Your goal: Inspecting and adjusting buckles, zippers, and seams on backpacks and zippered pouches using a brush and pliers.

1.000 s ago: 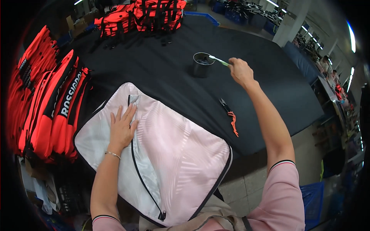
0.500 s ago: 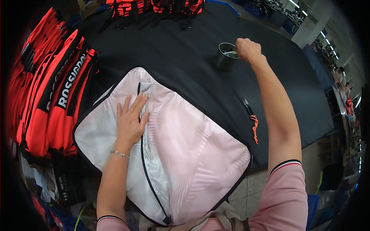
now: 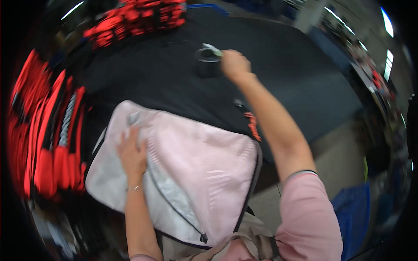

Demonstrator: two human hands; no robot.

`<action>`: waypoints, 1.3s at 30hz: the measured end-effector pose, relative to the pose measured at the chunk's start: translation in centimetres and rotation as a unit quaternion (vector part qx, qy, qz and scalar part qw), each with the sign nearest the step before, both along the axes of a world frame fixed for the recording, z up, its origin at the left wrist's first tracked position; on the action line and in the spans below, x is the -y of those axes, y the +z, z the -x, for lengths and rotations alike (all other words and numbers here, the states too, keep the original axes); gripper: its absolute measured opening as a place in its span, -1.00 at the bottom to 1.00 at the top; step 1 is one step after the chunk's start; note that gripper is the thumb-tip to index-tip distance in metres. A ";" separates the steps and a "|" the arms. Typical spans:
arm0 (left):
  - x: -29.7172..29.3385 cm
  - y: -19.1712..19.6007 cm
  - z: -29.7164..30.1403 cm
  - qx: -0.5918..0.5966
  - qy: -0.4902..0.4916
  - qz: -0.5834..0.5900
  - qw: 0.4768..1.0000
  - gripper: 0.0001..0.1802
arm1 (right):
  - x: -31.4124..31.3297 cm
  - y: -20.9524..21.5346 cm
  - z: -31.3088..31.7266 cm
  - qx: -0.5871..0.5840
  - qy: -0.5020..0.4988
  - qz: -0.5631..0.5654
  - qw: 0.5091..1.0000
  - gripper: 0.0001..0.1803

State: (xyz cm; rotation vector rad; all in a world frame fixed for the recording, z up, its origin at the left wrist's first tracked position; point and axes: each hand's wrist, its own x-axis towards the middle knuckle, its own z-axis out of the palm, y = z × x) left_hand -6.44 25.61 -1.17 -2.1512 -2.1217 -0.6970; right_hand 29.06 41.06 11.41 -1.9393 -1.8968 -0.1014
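Two hands at work: left hand (image 3: 132, 152) lies spread flat on the pale pink bag (image 3: 183, 169), pinning it near the counter's (image 3: 287, 82) front edge, probably so it cannot slide. Right hand (image 3: 235, 65) reaches far out, fingers pinched on a thin light-green stick (image 3: 213, 50) over the dark cup (image 3: 207, 63). Red-and-black bags (image 3: 48, 143) crowd the left edge; the black top right of the cup offers room.

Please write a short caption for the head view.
Left hand flat on pink bag; right hand at black cup.
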 end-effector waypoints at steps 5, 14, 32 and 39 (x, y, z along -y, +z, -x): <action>0.7 -0.1 2.8 -0.043 0.024 -0.006 0.999 -0.40 | -2.8 -4.6 3.3 -0.053 -0.030 0.020 0.998 -0.79; -3.0 -4.0 5.4 0.192 0.024 -0.116 0.974 -0.37 | 6.0 -3.6 8.0 -0.418 0.084 -0.008 0.905 -0.87; -4.3 1.2 10.1 0.081 -0.060 0.120 0.988 -0.62 | 20.7 -14.5 17.4 -0.476 0.225 0.019 0.850 -0.75; -4.1 -0.3 8.8 0.181 -0.006 -0.041 0.983 -0.53 | 20.0 -15.5 19.6 -0.391 0.253 0.003 0.885 -0.78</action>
